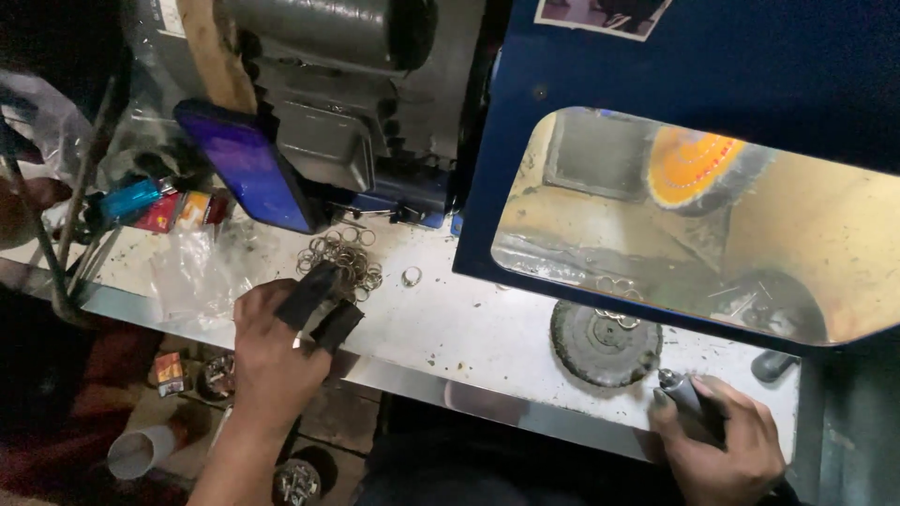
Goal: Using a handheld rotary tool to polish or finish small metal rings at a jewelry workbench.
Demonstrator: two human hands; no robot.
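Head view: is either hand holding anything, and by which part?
The right hand grips a dark rod-like tool around its shaft, its metal tip left free. The left hand, black covers on two fingers, reaches toward the pile of rings; nothing visibly held.

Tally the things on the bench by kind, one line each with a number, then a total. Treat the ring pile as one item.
Heap of metal rings: 1
Single ring lying apart: 1
Round grey disc: 1
Phone leaning on the machine: 1
Blue lighter: 1
Clear plastic bag: 1
Total: 6

The left hand hovers by the rings; the right hand holds a small metal tool.
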